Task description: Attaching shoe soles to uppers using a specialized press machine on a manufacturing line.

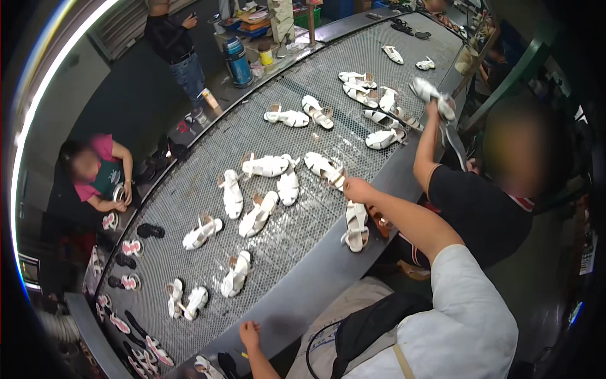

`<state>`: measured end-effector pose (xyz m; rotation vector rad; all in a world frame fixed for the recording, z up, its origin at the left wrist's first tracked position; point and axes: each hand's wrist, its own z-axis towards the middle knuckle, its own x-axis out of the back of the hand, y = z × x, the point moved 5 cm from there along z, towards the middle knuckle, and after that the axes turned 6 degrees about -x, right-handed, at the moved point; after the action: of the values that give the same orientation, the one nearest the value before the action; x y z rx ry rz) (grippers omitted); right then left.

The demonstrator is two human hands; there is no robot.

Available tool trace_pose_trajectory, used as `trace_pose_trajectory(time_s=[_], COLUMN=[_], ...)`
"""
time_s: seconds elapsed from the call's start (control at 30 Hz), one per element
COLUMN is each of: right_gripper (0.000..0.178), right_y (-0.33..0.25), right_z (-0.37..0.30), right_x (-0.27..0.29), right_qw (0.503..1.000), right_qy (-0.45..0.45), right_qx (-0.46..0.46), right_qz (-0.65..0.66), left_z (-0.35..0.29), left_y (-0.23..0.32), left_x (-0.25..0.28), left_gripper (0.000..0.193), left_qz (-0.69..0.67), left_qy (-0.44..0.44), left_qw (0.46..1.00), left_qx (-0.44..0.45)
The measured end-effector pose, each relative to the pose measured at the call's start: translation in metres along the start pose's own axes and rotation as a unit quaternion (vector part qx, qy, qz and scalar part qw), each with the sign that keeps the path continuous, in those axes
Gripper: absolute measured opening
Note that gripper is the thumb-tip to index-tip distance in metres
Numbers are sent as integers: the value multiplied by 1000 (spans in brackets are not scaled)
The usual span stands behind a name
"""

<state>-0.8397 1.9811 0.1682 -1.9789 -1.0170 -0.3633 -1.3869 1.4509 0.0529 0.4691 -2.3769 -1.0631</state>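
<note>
The mesh belt [303, 227] fills the middle of the frame, its metal edge [315, 278] running from lower left toward upper right. At right, a co-worker [483, 205] crowds that edge. The white sandal [322, 165] lies mid-frame, likely light and smooth, with soft straps and a stiffer sole; the heel end or sole sides should suit a hold. More sandals [355, 237] sit close below, in the way. The right grip [358, 189] curls at its heel end; whether it has hold, I cannot tell. The left grip [250, 333], lower centre, is loosely closed, nothing visible in it.
</note>
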Motion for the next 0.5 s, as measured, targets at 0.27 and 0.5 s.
trace_pose_trajectory(time_s=[0.27, 0.5], right_gripper=[27, 53], right_y=[-13, 72], right_z=[218, 361], right_x=[154, 354], right_qw=[967, 915], right_qy=[208, 307], right_qx=[41, -94], right_qz=[-144, -243], left_z=[37, -7], left_y=[69, 92], left_x=[-185, -249], left_gripper=[83, 128], left_qz=[325, 532], left_qy=[-57, -89], left_qw=[939, 832], left_qx=[-99, 130])
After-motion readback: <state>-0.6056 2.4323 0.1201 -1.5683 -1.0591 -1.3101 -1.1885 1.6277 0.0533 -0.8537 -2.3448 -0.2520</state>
